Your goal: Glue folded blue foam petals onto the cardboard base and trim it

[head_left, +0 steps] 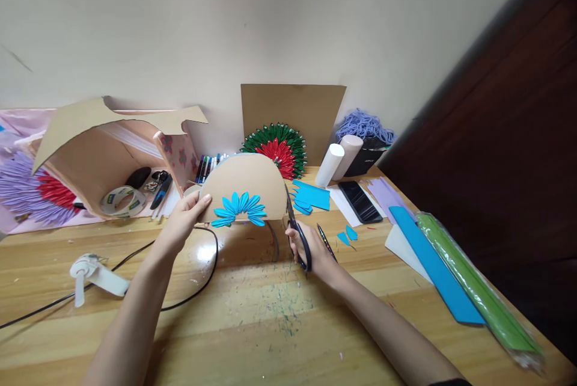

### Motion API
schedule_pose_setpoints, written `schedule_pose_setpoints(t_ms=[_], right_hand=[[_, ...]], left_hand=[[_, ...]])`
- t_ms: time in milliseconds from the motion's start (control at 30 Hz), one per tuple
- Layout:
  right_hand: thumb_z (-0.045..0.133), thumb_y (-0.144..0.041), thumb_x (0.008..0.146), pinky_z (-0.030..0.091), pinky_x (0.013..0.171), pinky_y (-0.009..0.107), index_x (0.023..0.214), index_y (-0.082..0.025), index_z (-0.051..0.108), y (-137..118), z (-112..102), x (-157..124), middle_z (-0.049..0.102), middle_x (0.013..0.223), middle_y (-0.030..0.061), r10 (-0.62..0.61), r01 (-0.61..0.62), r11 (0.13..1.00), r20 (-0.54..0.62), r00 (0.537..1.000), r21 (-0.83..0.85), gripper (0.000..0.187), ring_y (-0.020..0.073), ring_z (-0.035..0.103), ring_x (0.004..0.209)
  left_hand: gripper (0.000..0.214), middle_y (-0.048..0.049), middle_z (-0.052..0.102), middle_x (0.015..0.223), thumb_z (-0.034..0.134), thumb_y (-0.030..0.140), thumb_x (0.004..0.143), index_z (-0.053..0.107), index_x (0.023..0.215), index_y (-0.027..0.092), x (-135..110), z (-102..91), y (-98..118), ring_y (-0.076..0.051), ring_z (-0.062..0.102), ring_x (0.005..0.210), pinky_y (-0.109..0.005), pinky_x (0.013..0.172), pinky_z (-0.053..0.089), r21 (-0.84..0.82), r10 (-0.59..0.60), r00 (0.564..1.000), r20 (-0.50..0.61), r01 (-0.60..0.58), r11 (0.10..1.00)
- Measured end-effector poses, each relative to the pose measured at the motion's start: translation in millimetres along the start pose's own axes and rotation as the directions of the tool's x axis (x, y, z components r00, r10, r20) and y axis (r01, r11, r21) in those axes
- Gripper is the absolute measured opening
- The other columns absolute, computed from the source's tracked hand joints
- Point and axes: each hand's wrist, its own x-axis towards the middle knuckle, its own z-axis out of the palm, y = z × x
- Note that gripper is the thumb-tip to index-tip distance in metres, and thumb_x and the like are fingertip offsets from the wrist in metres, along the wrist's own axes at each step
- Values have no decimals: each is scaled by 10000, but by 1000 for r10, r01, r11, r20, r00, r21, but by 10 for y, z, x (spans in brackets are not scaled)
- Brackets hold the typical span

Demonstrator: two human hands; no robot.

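My left hand (187,217) pinches the left edge of a brown cardboard half-disc (247,181), held upright above the wooden table (270,326). A fan of blue paper petals (240,210) is stuck along its lower edge. My right hand (311,249) grips black-handled scissors (295,226), fingers through the loops. The blades point up along the right edge of the cardboard.
A white glue gun (92,273) with a black cable (198,287) lies at the left. An open cardboard box (108,157) holds a tape roll (122,201). Blue paper pieces (312,196), a phone (359,201), a pen (325,242) and blue and green paper strips (455,275) lie at the right.
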Motion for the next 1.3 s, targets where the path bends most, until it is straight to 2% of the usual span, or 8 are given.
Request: schedule_pose_setpoints(t_ms=[100,300,433,667,800,900,1200,1300], right_hand=[[310,-778,712,351,375,213,715,-190,453,-25,-8,12,437,478,-44,29,-29,1000,41,999,-6,605,101,452,387],[169,-832,670,406,421,234,709,-190,429,82,50,50,451,494,-36,-9,7,999,36,999,39,693,107,481,404],[259,-752,755,381,415,221,689,-189,429,119,53,32,466,490,-32,-37,37,999,11,999,-21,591,103,475,406],[365,-729,743,342,404,226,684,-203,423,37,-24,39,458,479,-35,-28,26,993,-14,1000,-119,531,113,453,398],[229,-759,751,368,437,236,710,-202,421,47,-24,27,466,495,-25,-130,131,983,20,991,-128,591,127,483,425],[168,-755,762,369,428,230,695,-200,410,69,5,11,453,487,-29,-124,125,987,18,992,-103,609,120,483,408],[359,-663,802,349,423,217,733,-195,457,48,-31,19,467,484,-42,-57,53,987,-21,998,-149,483,113,472,411],[449,-628,783,330,408,212,717,-199,458,64,-69,51,463,481,-45,-23,13,987,-63,998,-160,434,110,456,405]], left_hand=[[341,-10,597,677,674,458,658,587,801,161,15,-21,-16,-140,523,589,-210,519,419,-7,3,999,-36,-3,1000],[335,14,542,580,684,464,634,556,728,169,-11,14,26,-106,445,466,-178,384,317,16,-55,998,42,54,998],[344,9,547,595,677,473,636,535,694,165,-12,15,48,-123,483,516,-190,431,367,35,-52,998,34,51,998],[339,26,546,583,676,478,632,558,728,176,16,-23,20,-114,482,493,-198,438,367,38,-60,998,15,60,998],[335,48,463,503,669,470,643,505,638,178,3,-3,36,-87,406,421,-187,388,304,58,-49,998,48,46,997],[355,50,440,485,668,476,639,478,604,178,-9,19,46,-80,384,402,-188,372,279,66,-52,996,66,47,997],[336,47,487,504,677,463,644,535,687,162,-1,15,12,-75,423,415,-163,366,304,30,-78,995,59,76,997],[329,31,565,565,678,455,664,573,772,162,1,-9,-4,-91,482,445,-167,383,354,-4,-87,993,85,88,996]])
